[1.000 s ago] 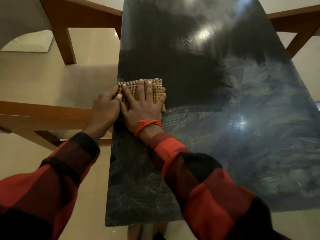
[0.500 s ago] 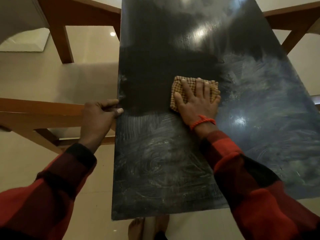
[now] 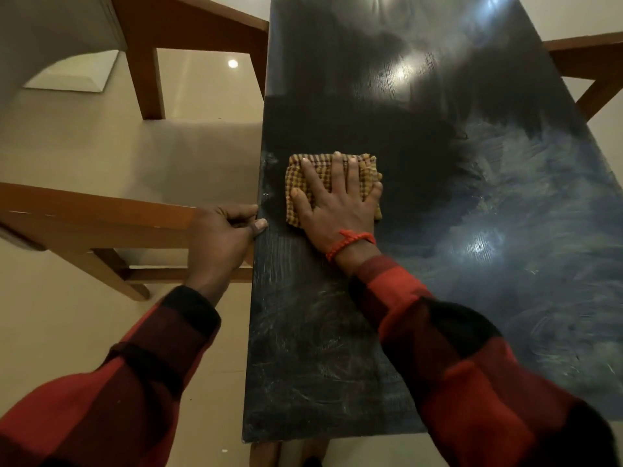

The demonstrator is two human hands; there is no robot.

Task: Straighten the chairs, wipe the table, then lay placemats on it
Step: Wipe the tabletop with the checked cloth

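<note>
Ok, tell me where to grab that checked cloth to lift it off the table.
Pinch the checked cloth at its far right corner, coming from above on the right. It lies flat and folded on the table, the right hand covers its middle, and that corner sticks out bare.

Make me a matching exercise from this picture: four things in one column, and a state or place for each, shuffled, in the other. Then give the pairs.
Column one
1. right hand
2. left hand
3. checked cloth
4. wooden chair

Column two
A. stands on the floor, left of the table
B. lies folded on the dark table top
C. pressed flat, fingers spread, on the cloth
D. fingers curled at the table's left edge

The table shows wipe streaks near the person.

Pairs: 1-C, 2-D, 3-B, 4-A
</note>
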